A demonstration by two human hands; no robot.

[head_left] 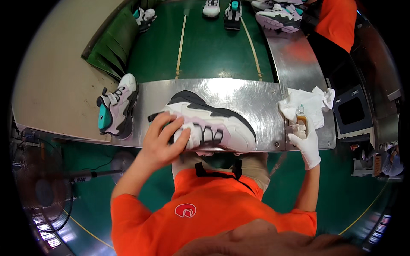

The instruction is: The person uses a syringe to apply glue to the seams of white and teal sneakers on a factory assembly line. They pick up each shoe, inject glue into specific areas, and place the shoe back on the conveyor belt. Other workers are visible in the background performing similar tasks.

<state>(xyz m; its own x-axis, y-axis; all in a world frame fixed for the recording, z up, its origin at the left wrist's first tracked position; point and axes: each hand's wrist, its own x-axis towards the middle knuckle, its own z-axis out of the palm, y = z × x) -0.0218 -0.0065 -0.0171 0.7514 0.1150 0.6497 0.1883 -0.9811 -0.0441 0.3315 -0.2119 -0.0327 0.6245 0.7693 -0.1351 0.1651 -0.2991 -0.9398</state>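
A white sneaker with black sole and pale lilac panels lies on its side on the metal bench, toe to the right. My bare left hand grips its collar near the heel, fingers curled over the tongue. At the bench's right end, my white-gloved right hand is at a small brown container holding crumpled pale material. Its thumb and fingers close around something there that I cannot make out. A small clear bottle with a teal tip stands beside the white cloth.
Another sneaker with a teal heel leans at the bench's left end. Beyond the metal bench, a green belt carries more sneakers. Green flaps hang at left. A person's orange sleeve shows at far right; a fan stands lower left.
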